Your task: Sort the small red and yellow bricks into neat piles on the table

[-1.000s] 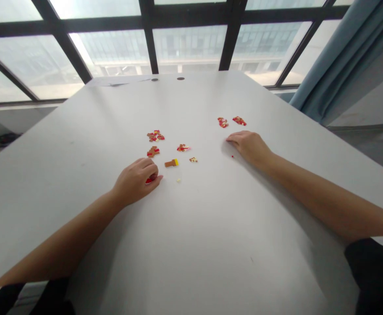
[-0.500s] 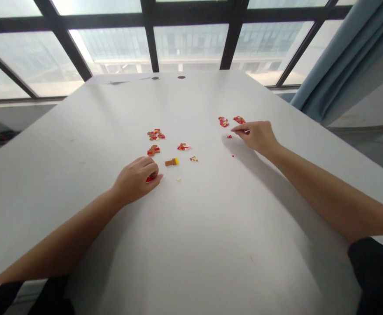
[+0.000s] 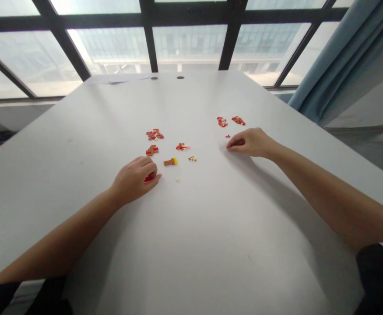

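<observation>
My left hand (image 3: 134,178) rests on the table with fingers curled and thumb out, closed around a red building-brick piece (image 3: 147,179) that shows only in part. Just right of it lies a brown brick assembly (image 3: 170,162) with a yellow end, and a small cream piece (image 3: 177,179). My right hand (image 3: 251,142) is at the table top on the right, fingertips pinched together; what they hold, if anything, is hidden. Beyond its fingertips are a few tiny red pieces (image 3: 227,136).
Loose brown and red bricks lie in two piles (image 3: 154,134) (image 3: 152,150) at left. Mid-table are a red-and-pink pile (image 3: 182,147) and a brown-and-cream pile (image 3: 192,159). Red piles (image 3: 222,122) (image 3: 238,120) sit farther right. Windows and a blue curtain (image 3: 329,65) border the white table (image 3: 191,245).
My right hand has come down and nearer to me, away from the red piles. A single tiny red piece near it no longer shows. My left hand stays in place.
</observation>
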`<state>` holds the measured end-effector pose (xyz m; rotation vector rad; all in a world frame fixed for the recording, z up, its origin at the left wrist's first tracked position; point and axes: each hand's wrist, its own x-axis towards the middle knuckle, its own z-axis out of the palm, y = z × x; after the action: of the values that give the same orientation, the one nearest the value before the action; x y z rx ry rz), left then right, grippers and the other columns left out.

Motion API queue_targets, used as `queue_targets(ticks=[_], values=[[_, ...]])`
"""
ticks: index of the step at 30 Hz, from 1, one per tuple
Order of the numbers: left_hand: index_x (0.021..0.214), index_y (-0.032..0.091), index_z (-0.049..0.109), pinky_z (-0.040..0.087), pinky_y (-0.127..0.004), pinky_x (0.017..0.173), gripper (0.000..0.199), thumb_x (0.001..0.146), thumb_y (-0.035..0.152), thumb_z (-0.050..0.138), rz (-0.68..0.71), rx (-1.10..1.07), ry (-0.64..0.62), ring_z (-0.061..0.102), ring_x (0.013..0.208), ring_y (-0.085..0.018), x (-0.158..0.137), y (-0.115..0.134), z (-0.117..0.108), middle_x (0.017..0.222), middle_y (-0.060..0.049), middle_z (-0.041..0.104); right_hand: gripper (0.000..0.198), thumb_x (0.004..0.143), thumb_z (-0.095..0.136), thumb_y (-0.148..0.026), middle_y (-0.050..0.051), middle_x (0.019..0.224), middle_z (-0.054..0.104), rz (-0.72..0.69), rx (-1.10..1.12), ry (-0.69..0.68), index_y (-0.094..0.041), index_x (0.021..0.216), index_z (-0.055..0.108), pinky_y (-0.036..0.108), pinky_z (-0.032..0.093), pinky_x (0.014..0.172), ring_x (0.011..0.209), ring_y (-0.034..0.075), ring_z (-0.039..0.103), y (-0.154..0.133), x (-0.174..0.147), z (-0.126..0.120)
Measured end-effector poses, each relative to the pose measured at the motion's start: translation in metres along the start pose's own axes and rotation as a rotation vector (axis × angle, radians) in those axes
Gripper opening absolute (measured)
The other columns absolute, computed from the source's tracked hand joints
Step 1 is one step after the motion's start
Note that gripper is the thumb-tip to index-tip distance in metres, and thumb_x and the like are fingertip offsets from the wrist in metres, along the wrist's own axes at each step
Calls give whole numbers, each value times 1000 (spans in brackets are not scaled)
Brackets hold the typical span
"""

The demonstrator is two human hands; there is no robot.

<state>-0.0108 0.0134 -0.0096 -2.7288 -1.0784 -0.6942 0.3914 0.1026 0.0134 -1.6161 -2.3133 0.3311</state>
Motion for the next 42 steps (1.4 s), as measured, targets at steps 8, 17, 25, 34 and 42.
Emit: queue_targets(ticks=[8, 17, 25, 34, 42], values=[[74, 22, 46, 45, -31, 69, 27, 100, 25, 53, 0, -12, 4, 52, 73, -18, 1, 2, -1, 78, -3, 59, 17, 87, 68, -24, 5, 92, 83, 2, -14, 375, -25, 93, 84, 40, 56, 86, 83, 24, 76, -5, 17, 21], [73, 22, 46, 45, -31, 69, 28, 100, 24, 53, 11, -4, 5, 51, 71, -18, 2, 3, -3, 76, -2, 58, 26, 98, 64, -28, 4, 130, 76, -519, 332, 80, -28, 117, 81, 37, 54, 105, 116, 21, 73, -102, 52, 69], [74, 22, 46, 45, -31, 70, 27, 100, 25, 53, 7, 1, 3, 52, 73, -18, 1, 3, -2, 77, -3, 59, 24, 94, 65, -24, 3, 121, 79, -558, 426, -27, -30, 108, 84, 35, 50, 112, 120, 19, 72, -89, 77, 88], [73, 22, 46, 45, -32, 70, 27, 99, 26, 52, -10, 1, -3, 51, 73, -19, 0, 1, -1, 76, -3, 59, 21, 89, 67, -26, 3, 113, 81, -360, 401, 67, -26, 99, 85, 36, 56, 97, 103, 21, 77, -80, 62, 82], [73, 22, 47, 45, -32, 70, 27, 100, 26, 52, -14, -1, -15, 52, 73, -19, 1, 2, -2, 77, -3, 59, 23, 91, 68, -29, 5, 91, 83, -81, 404, 128, -21, 104, 85, 32, 54, 80, 81, 18, 73, -94, 56, 74]])
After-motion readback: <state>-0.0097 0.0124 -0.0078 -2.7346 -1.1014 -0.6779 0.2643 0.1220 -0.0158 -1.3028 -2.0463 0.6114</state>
